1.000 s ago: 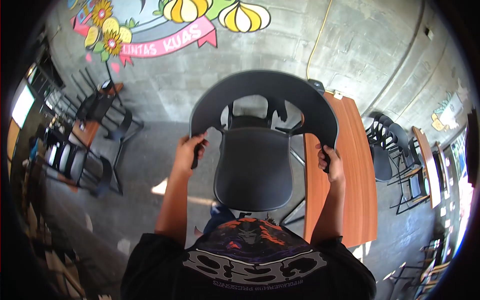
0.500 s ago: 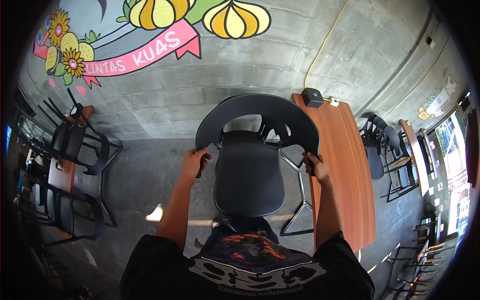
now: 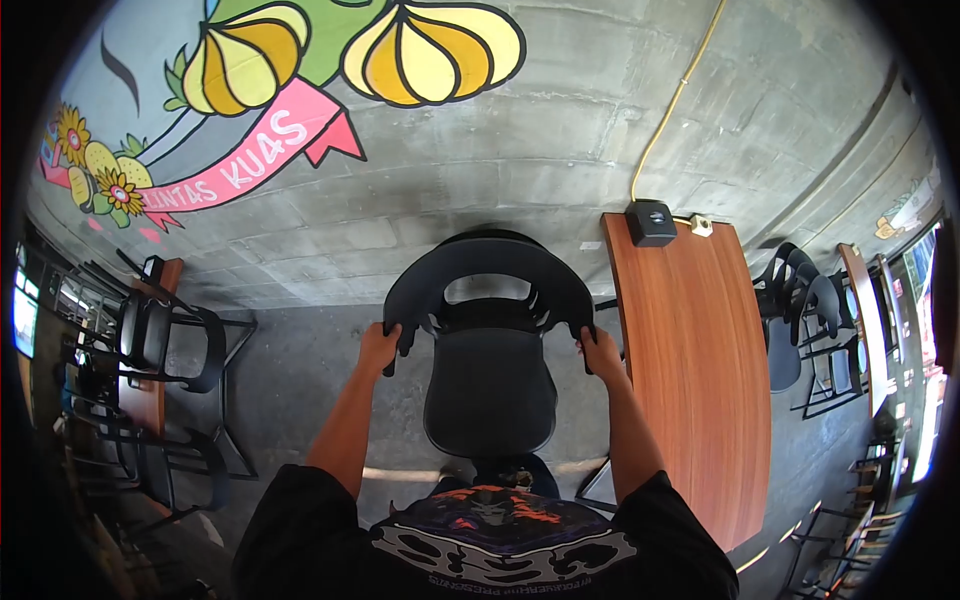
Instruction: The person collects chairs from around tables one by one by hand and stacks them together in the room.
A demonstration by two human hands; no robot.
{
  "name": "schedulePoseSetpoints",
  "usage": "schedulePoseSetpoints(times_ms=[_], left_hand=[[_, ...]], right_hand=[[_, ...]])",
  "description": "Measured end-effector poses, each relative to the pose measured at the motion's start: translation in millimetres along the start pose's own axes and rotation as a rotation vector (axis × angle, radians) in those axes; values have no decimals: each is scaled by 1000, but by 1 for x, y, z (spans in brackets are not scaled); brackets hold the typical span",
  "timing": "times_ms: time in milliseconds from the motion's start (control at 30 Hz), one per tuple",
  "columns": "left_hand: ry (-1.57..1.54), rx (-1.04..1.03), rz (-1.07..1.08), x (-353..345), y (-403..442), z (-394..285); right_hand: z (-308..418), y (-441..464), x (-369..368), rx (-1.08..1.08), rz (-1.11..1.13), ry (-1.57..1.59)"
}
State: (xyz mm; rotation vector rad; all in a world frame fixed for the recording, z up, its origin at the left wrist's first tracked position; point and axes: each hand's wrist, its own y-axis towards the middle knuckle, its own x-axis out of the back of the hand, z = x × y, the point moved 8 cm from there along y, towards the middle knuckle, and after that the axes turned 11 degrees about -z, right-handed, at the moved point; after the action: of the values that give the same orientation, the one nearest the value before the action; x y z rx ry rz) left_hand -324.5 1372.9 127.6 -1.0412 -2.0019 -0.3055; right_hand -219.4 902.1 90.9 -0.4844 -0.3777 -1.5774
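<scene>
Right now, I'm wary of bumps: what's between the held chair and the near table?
In the head view, the right grip, closed on the chair, and its forearm lie between, with grey floor beneath.

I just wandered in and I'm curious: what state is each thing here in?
Left hand: closed, gripping.
Right hand: closed, gripping.
Black chair: seat facing up, held between both hands.
Wooden table: standing upright.
Black box: resting on the table's far end.
Yellow cable: running down the wall.
Chairs at left: apparently upturned.

Hands [image 3: 379, 349] gripping black chair [image 3: 490, 392], wooden table [image 3: 695, 380], painted wall [image 3: 480, 170]
</scene>
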Motion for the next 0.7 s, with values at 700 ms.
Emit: schedulePoseSetpoints(times_ms=[700], left_hand=[[74, 36, 91, -131, 81, 75]], right_hand=[[-24, 56, -58, 26, -133, -456]])
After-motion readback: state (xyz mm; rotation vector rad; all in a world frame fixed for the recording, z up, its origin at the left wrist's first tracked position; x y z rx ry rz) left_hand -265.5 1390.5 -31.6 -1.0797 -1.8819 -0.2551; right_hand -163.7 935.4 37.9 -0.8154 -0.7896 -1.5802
